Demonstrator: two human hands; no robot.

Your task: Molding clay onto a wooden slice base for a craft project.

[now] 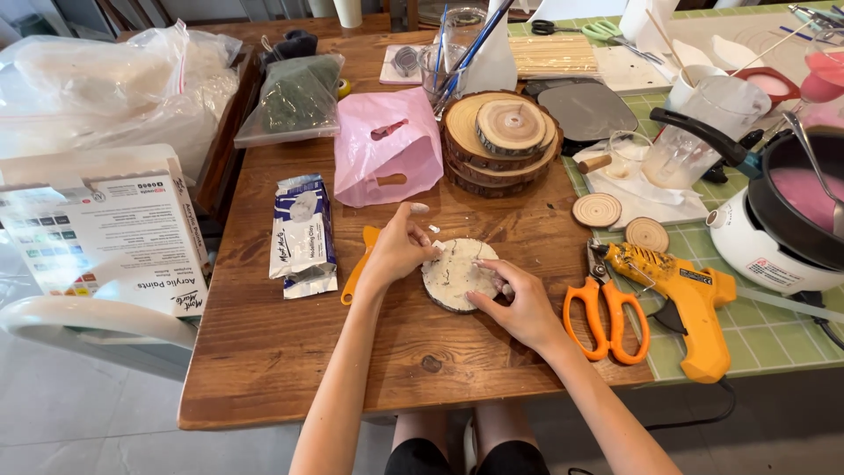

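Observation:
A round wood slice covered with a pale, whitish clay layer lies flat on the brown wooden table. My left hand rests at its left edge, fingertips pressing on the coating, index finger lifted. My right hand presses on the slice's lower right edge with thumb and fingers. Neither hand lifts the slice. An orange plastic tool lies partly hidden under my left wrist.
Orange-handled scissors and a yellow glue gun lie to the right. A stack of wood slices, a pink bag, a clay packet and a paint box surround the work spot. A white pot with pink contents stands far right.

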